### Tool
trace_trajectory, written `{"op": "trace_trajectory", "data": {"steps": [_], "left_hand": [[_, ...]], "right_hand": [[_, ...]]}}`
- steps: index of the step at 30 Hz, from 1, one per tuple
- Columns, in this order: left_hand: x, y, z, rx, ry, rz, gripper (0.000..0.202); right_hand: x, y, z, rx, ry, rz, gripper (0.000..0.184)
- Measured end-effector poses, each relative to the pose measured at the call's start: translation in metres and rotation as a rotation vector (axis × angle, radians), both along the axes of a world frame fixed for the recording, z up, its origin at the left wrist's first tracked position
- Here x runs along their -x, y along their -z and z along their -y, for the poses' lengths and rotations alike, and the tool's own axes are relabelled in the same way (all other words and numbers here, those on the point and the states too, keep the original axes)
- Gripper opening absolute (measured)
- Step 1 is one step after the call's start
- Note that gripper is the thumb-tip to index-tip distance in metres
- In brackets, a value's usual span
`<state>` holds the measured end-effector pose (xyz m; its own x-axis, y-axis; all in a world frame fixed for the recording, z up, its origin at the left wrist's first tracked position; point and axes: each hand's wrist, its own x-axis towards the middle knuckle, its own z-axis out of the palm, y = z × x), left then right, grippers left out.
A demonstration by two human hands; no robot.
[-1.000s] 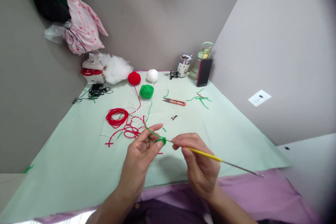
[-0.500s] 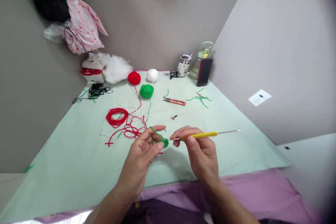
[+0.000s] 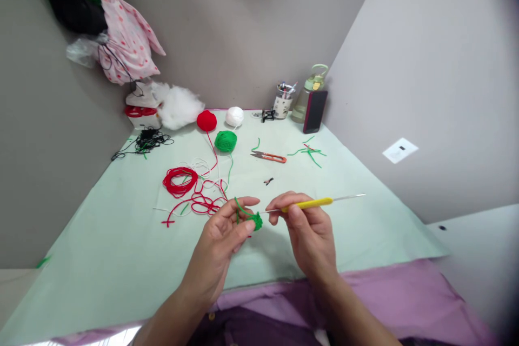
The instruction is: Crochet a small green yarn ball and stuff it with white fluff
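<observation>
My left hand [image 3: 221, 240] pinches a small green crocheted piece [image 3: 255, 220] between thumb and fingers, with green yarn looped over the forefinger. My right hand [image 3: 310, 235] grips a crochet hook with a yellow handle [image 3: 308, 204], its metal tip stuck into the green piece and its rear end pointing right. The green yarn runs back over the table to a green yarn ball [image 3: 226, 141]. Both hands hover above the pale green table cover [image 3: 357, 194].
A red yarn ball [image 3: 206, 120] and a white yarn ball [image 3: 234, 116] lie behind the green one. Loose red yarn coils [image 3: 180, 181], black yarn [image 3: 148, 139], orange thread snips [image 3: 270, 157], white stuffing [image 3: 180, 105], a jar, a bottle and a phone [image 3: 315, 111] are around.
The hook swung from pointing down-right to lying nearly level, its rear end rising. Both hands shifted slightly right with the green piece.
</observation>
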<state>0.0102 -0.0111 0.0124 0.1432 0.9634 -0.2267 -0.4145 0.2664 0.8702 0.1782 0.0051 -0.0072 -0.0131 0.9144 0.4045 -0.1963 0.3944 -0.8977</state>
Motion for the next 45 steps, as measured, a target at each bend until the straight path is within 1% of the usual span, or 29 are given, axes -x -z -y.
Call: {"op": "trace_trajectory", "data": {"steps": [4,7,11,15,18,22,25,28,30,32,33,34,36,38,39,41,43,45], "left_hand": [[-0.002,0.000,0.001,-0.035,0.044,0.070,0.024],[-0.003,0.001,0.001,-0.045,0.055,0.111,0.024],[-0.003,0.003,-0.001,-0.044,0.007,0.058,0.030],[-0.002,0.005,-0.001,-0.052,-0.053,-0.005,0.035],[-0.002,0.007,-0.001,-0.055,-0.060,-0.029,0.035],[-0.001,0.008,0.000,-0.079,-0.067,-0.067,0.034],[-0.001,0.008,0.001,-0.117,-0.078,-0.131,0.033],[-0.002,0.007,0.003,-0.128,-0.122,-0.170,0.034],[-0.003,0.006,0.004,-0.102,-0.123,-0.105,0.043],[-0.002,0.005,0.003,-0.036,-0.064,0.025,0.056],[-0.002,0.004,0.002,0.007,-0.025,0.093,0.060],[-0.001,0.003,0.001,0.052,0.009,0.151,0.062],[0.001,0.000,-0.002,0.118,0.039,0.210,0.060],[0.002,-0.002,-0.004,0.121,0.024,0.207,0.054],[0.002,-0.002,-0.004,0.102,0.017,0.192,0.050],[0.001,-0.001,-0.004,0.048,0.008,0.148,0.043],[-0.002,0.001,-0.003,0.000,-0.003,0.100,0.039],[-0.004,0.004,-0.001,-0.027,-0.029,0.067,0.037]], "right_hand": [[0.004,-0.002,0.000,-0.014,-0.054,0.038,0.015],[0.006,-0.004,0.000,-0.012,-0.024,0.073,0.009],[0.006,-0.002,0.001,0.018,0.037,0.046,0.012],[0.005,0.000,0.000,0.063,0.015,-0.019,0.016],[0.004,-0.002,0.003,0.031,-0.003,0.003,0.016],[0.002,-0.007,0.009,-0.114,0.043,0.160,0.015],[0.002,-0.008,0.012,-0.320,0.093,0.344,0.022],[0.002,-0.006,0.013,-0.529,0.148,0.568,0.029],[0.001,-0.003,0.014,-0.646,0.216,0.718,0.032],[0.001,-0.001,0.015,-0.719,0.278,0.776,0.035],[0.001,0.000,0.016,-0.708,0.282,0.747,0.036],[0.001,-0.001,0.016,-0.653,0.269,0.681,0.036],[0.001,-0.003,0.015,-0.466,0.208,0.474,0.031],[0.001,-0.007,0.013,-0.275,0.131,0.261,0.026],[0.002,-0.008,0.011,-0.215,0.096,0.181,0.023],[0.003,-0.009,0.008,-0.161,0.048,0.117,0.018],[0.005,-0.009,0.006,-0.169,0.038,0.164,0.016],[0.006,-0.008,0.007,-0.224,0.079,0.258,0.018]]}}
